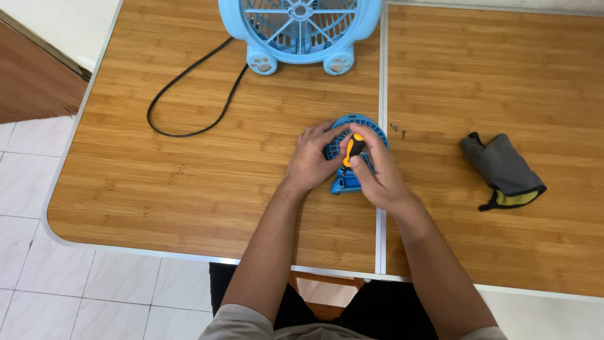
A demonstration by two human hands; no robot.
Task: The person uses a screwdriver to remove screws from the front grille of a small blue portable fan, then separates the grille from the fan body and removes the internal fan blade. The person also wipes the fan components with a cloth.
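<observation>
Over fan grille (371, 129), screwdriver (353, 149) near-upright.

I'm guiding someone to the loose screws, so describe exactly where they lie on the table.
Start at the metal seam that splits the wooden table into two panels. Just right of it, level with the top of the small blue fan grille held under the hands, lie the tiny dark screws. They are far smaller than the grey cloth further right.

No packages, labels, signs or screens were in view.
</observation>
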